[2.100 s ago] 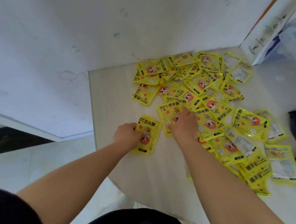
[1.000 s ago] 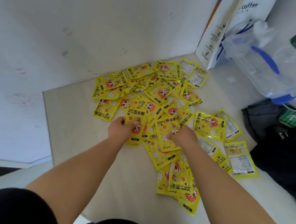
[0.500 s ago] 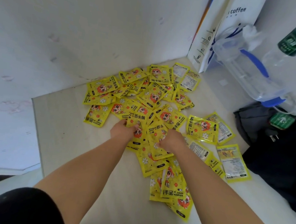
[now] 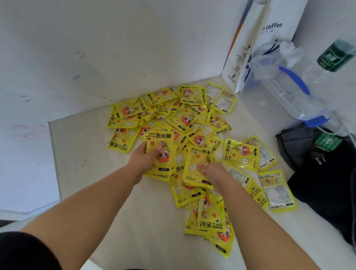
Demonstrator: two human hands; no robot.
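The left hand (image 4: 142, 158) clasps a packet stack (image 4: 160, 148) at the heap's near edge; the right hand (image 4: 214, 172) pinches 1 loose packet (image 4: 195, 158) beside it. It is best laid squarely on top, edges aligned.

The packet stack (image 4: 159, 155) pinched in the left fingers (image 4: 156, 150) is glossy yellow plastic film, shiny along its crinkled seams. The packet (image 4: 193, 171) held by the right fingers (image 4: 203, 166) has the same sheen. Under the fingers the tabletop (image 4: 95, 159) looks pale, smooth and matt. Well beyond the right fingers stand a matt white paper bag (image 4: 270, 45) and a clear glossy plastic bottle (image 4: 334, 56). To their right lies a matt black cloth bag (image 4: 325, 185).
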